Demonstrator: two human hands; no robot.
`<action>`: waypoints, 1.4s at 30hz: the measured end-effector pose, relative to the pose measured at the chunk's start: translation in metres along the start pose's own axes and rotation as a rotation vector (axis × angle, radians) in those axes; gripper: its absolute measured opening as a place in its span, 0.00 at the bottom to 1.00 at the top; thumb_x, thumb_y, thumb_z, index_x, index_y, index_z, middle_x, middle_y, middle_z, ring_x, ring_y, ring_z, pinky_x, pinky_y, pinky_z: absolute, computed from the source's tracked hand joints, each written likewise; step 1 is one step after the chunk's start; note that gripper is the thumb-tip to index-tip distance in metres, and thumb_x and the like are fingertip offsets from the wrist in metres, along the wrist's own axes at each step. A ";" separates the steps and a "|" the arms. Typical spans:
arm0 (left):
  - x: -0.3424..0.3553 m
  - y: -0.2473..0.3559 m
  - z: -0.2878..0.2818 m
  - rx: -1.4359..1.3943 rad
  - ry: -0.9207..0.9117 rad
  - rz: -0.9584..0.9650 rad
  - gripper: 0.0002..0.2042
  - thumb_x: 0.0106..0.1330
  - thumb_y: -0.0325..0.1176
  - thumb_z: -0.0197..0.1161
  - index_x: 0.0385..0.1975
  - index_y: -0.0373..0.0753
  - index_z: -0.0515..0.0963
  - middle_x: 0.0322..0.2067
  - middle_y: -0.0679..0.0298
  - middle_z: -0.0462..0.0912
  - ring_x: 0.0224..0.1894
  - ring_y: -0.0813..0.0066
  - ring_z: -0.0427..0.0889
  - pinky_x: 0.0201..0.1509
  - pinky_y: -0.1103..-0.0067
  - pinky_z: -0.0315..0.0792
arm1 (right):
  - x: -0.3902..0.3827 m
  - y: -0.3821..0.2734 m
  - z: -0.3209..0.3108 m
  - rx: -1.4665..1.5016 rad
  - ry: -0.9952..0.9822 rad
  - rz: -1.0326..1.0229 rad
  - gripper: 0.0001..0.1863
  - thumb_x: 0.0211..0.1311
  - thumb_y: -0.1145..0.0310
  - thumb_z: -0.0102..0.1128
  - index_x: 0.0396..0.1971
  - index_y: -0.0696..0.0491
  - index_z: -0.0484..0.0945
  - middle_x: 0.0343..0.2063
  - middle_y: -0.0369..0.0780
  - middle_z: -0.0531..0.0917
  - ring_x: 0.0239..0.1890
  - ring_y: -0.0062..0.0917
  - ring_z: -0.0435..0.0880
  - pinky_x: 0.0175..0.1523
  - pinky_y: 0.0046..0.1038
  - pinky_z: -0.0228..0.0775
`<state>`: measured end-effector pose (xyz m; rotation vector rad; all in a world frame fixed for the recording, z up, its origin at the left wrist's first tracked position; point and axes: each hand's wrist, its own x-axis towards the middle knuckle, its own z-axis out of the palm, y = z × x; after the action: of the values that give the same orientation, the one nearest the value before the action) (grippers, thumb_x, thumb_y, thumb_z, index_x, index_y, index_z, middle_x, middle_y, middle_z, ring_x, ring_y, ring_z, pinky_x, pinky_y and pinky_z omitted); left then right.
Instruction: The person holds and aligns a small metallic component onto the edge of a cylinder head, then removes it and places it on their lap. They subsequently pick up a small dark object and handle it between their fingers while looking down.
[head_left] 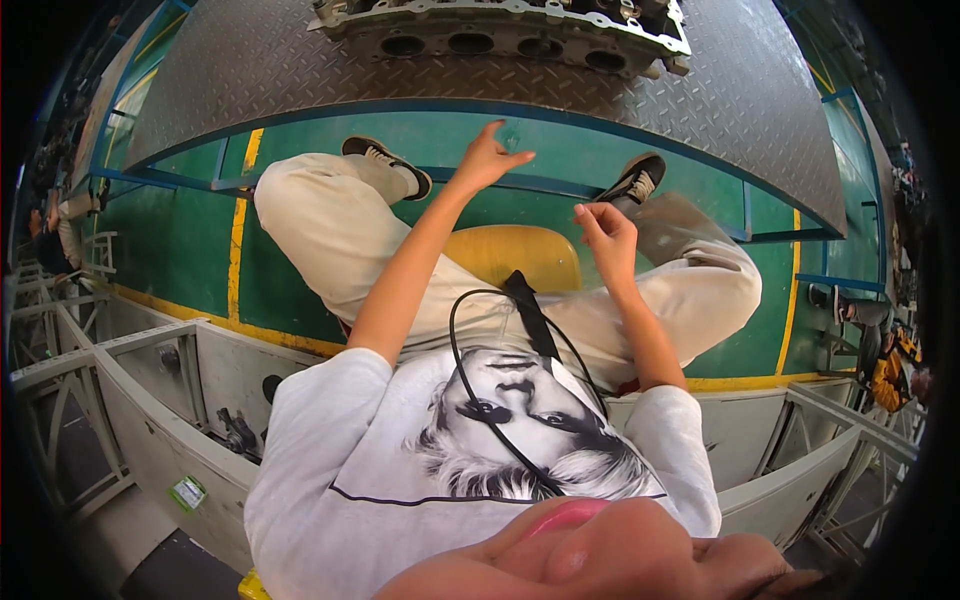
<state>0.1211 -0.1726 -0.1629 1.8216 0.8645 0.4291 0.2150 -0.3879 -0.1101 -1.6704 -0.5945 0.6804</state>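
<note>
My left hand (490, 160) is raised above my lap, just short of the workbench's near edge. Its thumb and fingers are spread, with nothing between them. To the right and a little closer to me is my right hand (608, 236), its fingers curled in toward the thumb. What it holds, if anything, is hidden. Neither hand touches the engine cylinder head (505, 45), a grey metal casting with a row of oval ports facing me. It lies on the diamond-plate bench top (260, 75), partly cut off by the upper edge.
Between my legs is a yellow stool seat (515, 255). A black strap (532, 315) and a looped black cable (455, 345) hang over my front. The bench's blue frame (540, 183) runs near my shoes. Pale metal racks (170, 430) stand behind me; other people are at both sides.
</note>
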 end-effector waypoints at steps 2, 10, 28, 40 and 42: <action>0.006 -0.009 0.009 -0.029 0.000 0.068 0.26 0.55 0.46 0.66 0.47 0.32 0.72 0.20 0.63 0.79 0.23 0.75 0.78 0.29 0.78 0.71 | -0.006 0.001 -0.002 0.036 -0.008 -0.026 0.10 0.58 0.67 0.62 0.26 0.60 0.78 0.18 0.30 0.76 0.19 0.09 0.68 0.24 0.15 0.59; -0.019 -0.017 0.011 -0.286 -0.173 -0.035 0.15 0.66 0.41 0.56 0.28 0.34 0.79 0.20 0.68 0.76 0.22 0.84 0.73 0.24 0.85 0.66 | -0.010 0.001 -0.012 0.005 -0.043 -0.009 0.10 0.59 0.68 0.60 0.27 0.61 0.78 0.21 0.32 0.79 0.20 0.10 0.71 0.25 0.14 0.62; -0.142 0.008 -0.033 -0.432 0.138 -0.071 0.08 0.62 0.32 0.62 0.30 0.32 0.79 0.21 0.67 0.78 0.22 0.85 0.74 0.24 0.87 0.67 | -0.030 -0.001 -0.021 0.014 -0.076 0.021 0.10 0.58 0.68 0.61 0.26 0.60 0.78 0.21 0.31 0.79 0.21 0.11 0.72 0.28 0.14 0.62; -0.157 0.011 -0.042 -0.545 0.191 -0.018 0.09 0.65 0.31 0.57 0.31 0.30 0.79 0.26 0.63 0.80 0.22 0.83 0.74 0.27 0.86 0.67 | -0.028 -0.015 -0.031 0.114 0.004 -0.016 0.07 0.56 0.70 0.64 0.27 0.58 0.79 0.21 0.32 0.79 0.21 0.11 0.72 0.27 0.14 0.62; -0.160 0.010 -0.043 -0.586 0.212 -0.038 0.07 0.64 0.29 0.59 0.32 0.31 0.79 0.26 0.64 0.80 0.22 0.85 0.74 0.26 0.87 0.69 | -0.026 -0.017 -0.039 0.176 0.061 -0.044 0.07 0.56 0.69 0.63 0.28 0.58 0.79 0.22 0.34 0.80 0.20 0.12 0.72 0.26 0.14 0.62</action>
<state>-0.0106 -0.2634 -0.1206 1.2329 0.8074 0.7713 0.2241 -0.4298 -0.0839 -1.5051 -0.5114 0.6290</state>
